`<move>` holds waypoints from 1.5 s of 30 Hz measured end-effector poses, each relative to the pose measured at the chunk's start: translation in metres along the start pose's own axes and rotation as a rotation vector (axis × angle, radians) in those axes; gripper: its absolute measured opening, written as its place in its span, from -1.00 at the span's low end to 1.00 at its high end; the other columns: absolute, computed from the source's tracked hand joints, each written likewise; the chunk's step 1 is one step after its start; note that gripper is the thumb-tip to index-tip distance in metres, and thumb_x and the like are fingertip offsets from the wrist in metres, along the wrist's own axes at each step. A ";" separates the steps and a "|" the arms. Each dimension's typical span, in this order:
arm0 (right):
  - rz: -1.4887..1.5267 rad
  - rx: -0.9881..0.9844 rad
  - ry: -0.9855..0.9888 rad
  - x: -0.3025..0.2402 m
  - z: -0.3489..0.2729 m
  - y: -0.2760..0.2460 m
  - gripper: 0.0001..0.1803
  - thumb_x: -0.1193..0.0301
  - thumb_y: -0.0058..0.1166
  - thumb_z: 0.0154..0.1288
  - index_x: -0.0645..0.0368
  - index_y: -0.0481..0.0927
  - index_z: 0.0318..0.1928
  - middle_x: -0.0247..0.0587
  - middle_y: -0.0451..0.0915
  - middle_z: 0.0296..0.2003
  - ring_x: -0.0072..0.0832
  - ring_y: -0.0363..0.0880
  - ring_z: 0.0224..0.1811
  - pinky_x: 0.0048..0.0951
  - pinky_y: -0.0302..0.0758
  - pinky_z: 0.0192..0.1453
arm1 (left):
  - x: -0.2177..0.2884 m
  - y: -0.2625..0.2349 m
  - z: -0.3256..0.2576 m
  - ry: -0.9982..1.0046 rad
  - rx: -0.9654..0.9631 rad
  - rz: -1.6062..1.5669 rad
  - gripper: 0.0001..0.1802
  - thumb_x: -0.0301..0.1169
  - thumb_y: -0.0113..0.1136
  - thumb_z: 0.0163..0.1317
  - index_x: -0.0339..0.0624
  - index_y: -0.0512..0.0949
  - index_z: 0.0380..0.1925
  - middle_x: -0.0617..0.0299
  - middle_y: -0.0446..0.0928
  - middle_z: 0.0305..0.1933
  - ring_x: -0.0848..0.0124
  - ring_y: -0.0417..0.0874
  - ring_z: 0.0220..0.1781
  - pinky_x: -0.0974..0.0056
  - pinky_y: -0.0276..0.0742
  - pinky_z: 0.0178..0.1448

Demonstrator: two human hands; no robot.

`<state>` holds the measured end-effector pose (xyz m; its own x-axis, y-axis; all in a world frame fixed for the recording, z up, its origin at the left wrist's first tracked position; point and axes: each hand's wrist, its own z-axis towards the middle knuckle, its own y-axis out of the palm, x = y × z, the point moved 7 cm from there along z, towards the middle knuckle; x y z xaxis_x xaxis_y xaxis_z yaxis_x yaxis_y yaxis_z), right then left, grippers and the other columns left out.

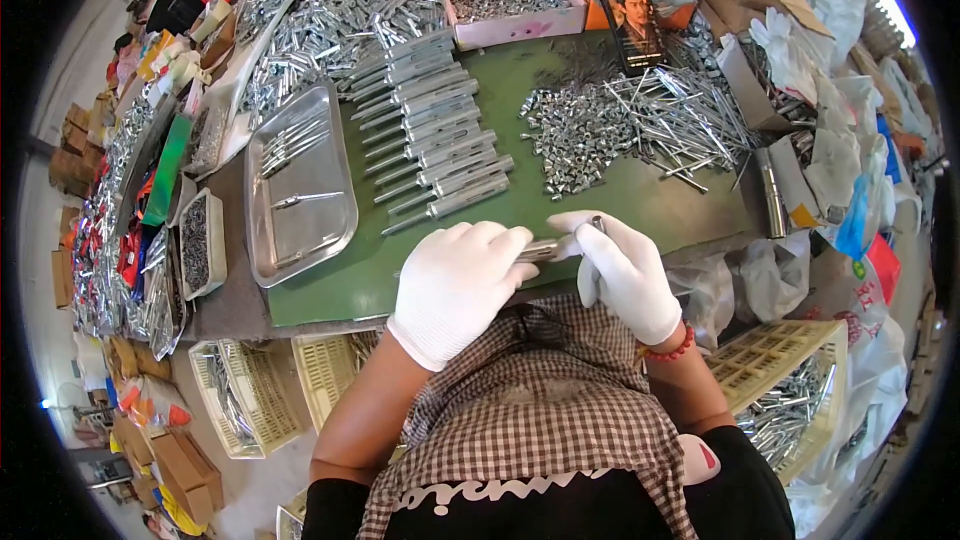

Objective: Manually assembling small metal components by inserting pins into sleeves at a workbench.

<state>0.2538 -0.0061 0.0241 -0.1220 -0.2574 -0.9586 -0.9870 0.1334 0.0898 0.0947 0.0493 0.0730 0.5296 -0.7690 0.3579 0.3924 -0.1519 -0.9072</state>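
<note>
A slim, shiny silver metal cylinder [541, 251] lies nearly level between two white-gloved hands, its left part hidden in the grip of the left hand [460, 285], its bare middle tilting slightly up toward the right hand [628, 275]. Pinched in that hand's fingers, a small metal piece [598, 224] shows a dark end, the remainder covered by the glove.

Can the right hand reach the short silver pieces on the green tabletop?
Likely yes: the short pieces lie beyond the right hand, only green tabletop between, though that hand seems to hold a metal part.
</note>
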 end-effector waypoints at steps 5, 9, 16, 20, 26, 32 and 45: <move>-0.179 -0.015 -0.036 -0.003 0.000 0.003 -0.66 0.30 0.01 0.61 0.31 0.66 0.11 -0.31 0.70 -0.36 -0.71 0.48 -0.57 -0.59 0.43 -0.43 | -0.007 0.001 -0.006 0.001 -0.001 -0.010 -0.69 -0.23 0.37 0.22 -0.05 0.65 -0.07 0.18 0.65 -0.22 0.11 0.68 -0.18 0.09 0.57 -0.08; -0.364 0.012 -0.076 -0.006 0.000 0.003 -0.68 0.27 0.08 0.56 0.29 0.72 -0.02 -0.23 0.71 -0.39 -0.64 0.50 -0.56 -0.49 0.46 -0.41 | 0.010 0.004 0.001 0.038 -0.059 0.062 -0.69 -0.25 0.39 0.20 -0.07 0.65 -0.09 0.19 0.63 -0.27 0.14 0.67 -0.22 0.11 0.57 -0.13; -0.313 0.020 -0.093 -0.006 0.002 0.001 -0.72 0.30 0.11 0.53 0.30 0.70 -0.13 -0.24 0.66 -0.48 -0.58 0.59 -0.45 -0.42 0.52 -0.31 | 0.001 0.001 -0.004 0.064 0.007 0.065 -0.66 -0.25 0.40 0.19 -0.07 0.64 -0.05 0.21 0.63 -0.27 0.18 0.66 -0.25 0.14 0.56 -0.16; -0.397 0.021 -0.105 -0.004 0.002 -0.007 -0.75 0.35 0.14 0.50 0.33 0.65 -0.24 -0.26 0.67 -0.47 -0.60 0.58 -0.47 -0.45 0.52 -0.32 | 0.009 -0.001 -0.001 0.068 0.005 0.026 -0.65 -0.25 0.41 0.19 -0.09 0.64 -0.04 0.21 0.63 -0.27 0.17 0.67 -0.24 0.14 0.56 -0.15; -0.227 0.086 0.086 0.000 -0.002 -0.020 -0.78 0.36 0.11 0.49 0.29 0.63 -0.20 -0.39 0.65 -0.48 -0.71 0.43 -0.56 -0.57 0.38 -0.43 | 0.003 0.000 0.001 0.047 -0.003 0.009 -0.61 -0.27 0.42 0.18 -0.07 0.64 0.01 0.18 0.62 -0.28 0.16 0.65 -0.27 0.14 0.56 -0.17; -0.441 0.101 -0.181 -0.003 0.000 -0.020 -0.82 0.41 0.26 0.38 0.28 0.65 -0.14 -0.33 0.65 -0.42 -0.66 0.51 -0.42 -0.54 0.50 -0.26 | 0.004 0.000 0.000 0.061 0.047 -0.041 -0.57 -0.39 0.41 0.17 0.06 0.68 0.09 0.21 0.58 -0.34 0.22 0.65 -0.36 0.18 0.56 -0.28; -0.373 0.153 -0.242 -0.004 0.002 -0.029 -0.82 0.49 0.30 0.32 0.26 0.65 -0.10 -0.29 0.65 -0.35 -0.64 0.57 -0.31 -0.51 0.55 -0.13 | -0.005 0.008 0.001 -0.062 0.073 -0.132 -0.67 -0.39 0.35 0.20 0.08 0.70 0.00 0.20 0.62 -0.31 0.16 0.67 -0.37 0.17 0.60 -0.25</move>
<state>0.2833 -0.0066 0.0247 0.2842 -0.0868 -0.9548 -0.9297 0.2185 -0.2965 0.0957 0.0526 0.0644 0.5146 -0.7050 0.4881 0.5138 -0.2022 -0.8338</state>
